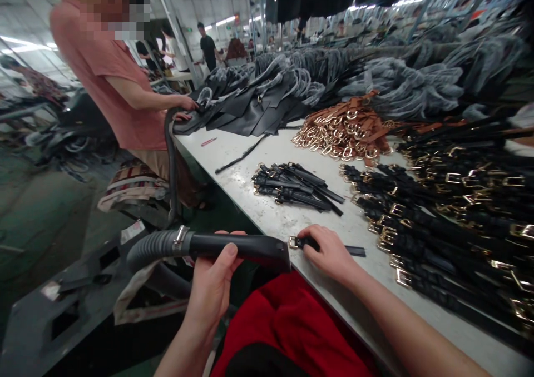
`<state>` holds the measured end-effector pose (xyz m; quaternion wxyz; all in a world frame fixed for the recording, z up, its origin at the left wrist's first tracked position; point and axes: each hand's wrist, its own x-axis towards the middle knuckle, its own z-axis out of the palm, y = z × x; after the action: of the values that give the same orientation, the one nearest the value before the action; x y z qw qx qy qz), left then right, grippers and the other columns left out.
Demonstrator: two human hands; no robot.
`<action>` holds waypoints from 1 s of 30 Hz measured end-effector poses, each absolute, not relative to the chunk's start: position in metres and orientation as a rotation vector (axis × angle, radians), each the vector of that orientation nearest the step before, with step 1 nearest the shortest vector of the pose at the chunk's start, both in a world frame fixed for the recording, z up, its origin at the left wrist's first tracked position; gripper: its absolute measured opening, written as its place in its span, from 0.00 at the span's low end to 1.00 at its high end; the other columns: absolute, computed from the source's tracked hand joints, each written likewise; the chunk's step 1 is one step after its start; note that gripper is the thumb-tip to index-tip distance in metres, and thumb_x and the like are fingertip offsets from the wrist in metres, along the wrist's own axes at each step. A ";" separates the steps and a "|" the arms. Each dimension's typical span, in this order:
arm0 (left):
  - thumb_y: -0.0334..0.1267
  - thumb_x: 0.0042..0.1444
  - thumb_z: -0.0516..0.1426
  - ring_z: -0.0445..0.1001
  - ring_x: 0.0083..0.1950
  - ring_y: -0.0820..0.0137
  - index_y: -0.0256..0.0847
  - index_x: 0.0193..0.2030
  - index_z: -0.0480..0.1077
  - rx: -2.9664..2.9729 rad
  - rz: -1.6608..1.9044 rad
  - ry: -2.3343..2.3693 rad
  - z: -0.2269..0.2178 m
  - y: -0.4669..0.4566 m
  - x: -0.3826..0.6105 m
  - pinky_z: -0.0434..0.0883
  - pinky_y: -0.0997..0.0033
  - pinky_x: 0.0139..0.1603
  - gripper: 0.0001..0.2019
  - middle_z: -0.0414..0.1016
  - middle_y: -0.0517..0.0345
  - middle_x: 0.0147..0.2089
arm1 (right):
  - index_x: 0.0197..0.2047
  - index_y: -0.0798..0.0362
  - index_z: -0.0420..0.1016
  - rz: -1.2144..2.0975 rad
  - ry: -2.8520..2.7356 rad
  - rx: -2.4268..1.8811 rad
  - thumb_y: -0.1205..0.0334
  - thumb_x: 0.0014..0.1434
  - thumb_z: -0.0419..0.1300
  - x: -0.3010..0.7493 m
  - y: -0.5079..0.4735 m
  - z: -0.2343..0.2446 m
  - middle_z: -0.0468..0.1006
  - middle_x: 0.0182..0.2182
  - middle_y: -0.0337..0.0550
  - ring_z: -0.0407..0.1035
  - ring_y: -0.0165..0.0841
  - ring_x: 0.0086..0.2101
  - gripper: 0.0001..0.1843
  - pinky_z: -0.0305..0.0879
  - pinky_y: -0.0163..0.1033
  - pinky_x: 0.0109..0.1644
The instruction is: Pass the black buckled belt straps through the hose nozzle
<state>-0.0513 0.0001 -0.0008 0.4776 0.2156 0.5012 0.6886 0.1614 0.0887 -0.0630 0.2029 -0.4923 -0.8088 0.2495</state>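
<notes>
Left hand (219, 271) has its fingers wrapped around the black nozzle (246, 248), thumb over the top; looks like a grip for aiming, with the nozzle roughly level in the air off the counter (292, 218), its flat mouth right at the edge beside the lap (287, 327). Grey ribbed hose (152, 249) is clamped to its rear and curves off to the left, so my guess is the hand takes some of the hose's drag too. Right hand (327, 252) grasps the short black strap (355, 251) between bent fingers at that same edge: buckle (293, 242) sticks out toward the mouth, tail points inward over the counter. Buckle and mouth sit just beside each other; can't tell if they touch. Holding near the buckle probably stops the strap swinging. Small pile of black straps (298, 185) lies farther up along that edge, buckles mostly toward it, which should make picking by the buckle end easy. Bigger heap of black straps (450, 227) runs along the counter's right side, brown straps (346, 129) beyond, likely sorted by colour.
</notes>
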 end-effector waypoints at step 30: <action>0.38 0.43 0.65 0.74 0.43 0.67 0.42 0.39 0.64 0.592 1.705 1.105 -0.022 0.034 -0.003 0.70 0.63 0.47 0.17 0.76 0.57 0.40 | 0.43 0.51 0.71 0.521 -2.330 -1.389 0.61 0.54 0.54 0.191 0.084 -0.075 0.72 0.40 0.46 0.65 0.37 0.41 0.12 0.57 0.41 0.44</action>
<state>-0.0026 0.0339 -0.0224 0.4906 0.2437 0.4551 0.7020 0.1909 0.0837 -0.0753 0.1886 -0.4940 -0.8283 0.1851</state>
